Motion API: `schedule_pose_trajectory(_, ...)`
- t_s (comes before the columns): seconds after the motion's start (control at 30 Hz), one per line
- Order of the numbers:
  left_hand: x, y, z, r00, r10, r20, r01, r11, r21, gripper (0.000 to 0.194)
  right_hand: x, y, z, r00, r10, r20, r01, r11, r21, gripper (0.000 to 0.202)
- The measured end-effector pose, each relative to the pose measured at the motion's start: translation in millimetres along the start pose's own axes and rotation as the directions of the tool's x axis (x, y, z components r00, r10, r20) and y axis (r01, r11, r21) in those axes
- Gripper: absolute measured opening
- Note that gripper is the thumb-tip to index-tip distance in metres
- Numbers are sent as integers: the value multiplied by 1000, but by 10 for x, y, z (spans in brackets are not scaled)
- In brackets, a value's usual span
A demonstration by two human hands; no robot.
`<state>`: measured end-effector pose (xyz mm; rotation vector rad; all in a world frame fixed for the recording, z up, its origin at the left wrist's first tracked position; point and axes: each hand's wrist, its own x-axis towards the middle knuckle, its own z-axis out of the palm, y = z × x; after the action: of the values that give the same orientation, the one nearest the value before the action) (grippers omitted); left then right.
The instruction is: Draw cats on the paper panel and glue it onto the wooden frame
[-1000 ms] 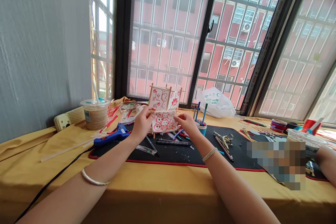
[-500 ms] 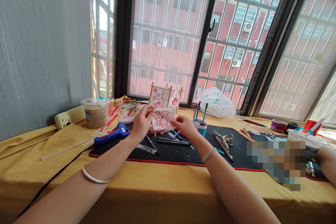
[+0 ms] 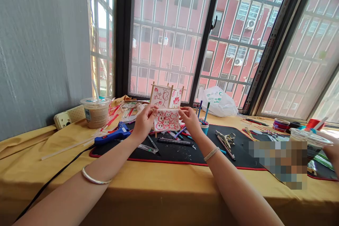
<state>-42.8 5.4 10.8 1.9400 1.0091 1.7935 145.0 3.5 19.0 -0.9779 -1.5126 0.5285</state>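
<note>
A small white panel with red cat-like drawings (image 3: 166,120) is stretched between my hands above the black mat (image 3: 225,155). My left hand (image 3: 145,122) pinches its upper left corner, and my right hand (image 3: 190,120) pinches the upper right one. Right behind it stands a wooden-framed piece (image 3: 160,96) with red flowers and dark writing on white panels. A blue glue gun (image 3: 112,135) lies left of my left hand. Beside my right wrist is a blue cup (image 3: 204,128) holding pens.
Lidded drink cups stand at the left (image 3: 95,113) and right (image 3: 308,141). A white plastic bag (image 3: 218,101) rests by the window. Pens and a gold hair clip (image 3: 225,143) lie on the mat. Another person's hand (image 3: 331,148) is at the right edge.
My right hand has moved up to the panel's top corner, and more of the drawing shows. The other person's hand at the right has risen beside the drink cup.
</note>
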Motion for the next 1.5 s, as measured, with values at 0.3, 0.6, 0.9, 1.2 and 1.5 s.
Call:
schedule_pose_trajectory(0.3,-17,12,12,994,38,98,-34,998,-46,29,-41,-11,17,994,-111,-3,111,994,3,26)
schedule_pose_trajectory(0.6,3,-11,21,988,4,153,2,999,-41,30,-65,17,24,981,-177,-77,169,980,-105,20)
schedule_pose_trajectory(0.9,16,-41,3,990,31,135,-32,999,0,32,-56,45,15,972,-218,-83,210,973,-96,17)
schedule_pose_trajectory(1.2,27,-107,-4,983,-30,183,36,999,-28,31,-38,140,32,982,-178,-65,173,982,-73,19)
schedule_pose_trajectory(1.5,60,-108,16,985,-115,131,148,947,-284,27,-92,28,100,979,-196,-60,199,979,51,18)
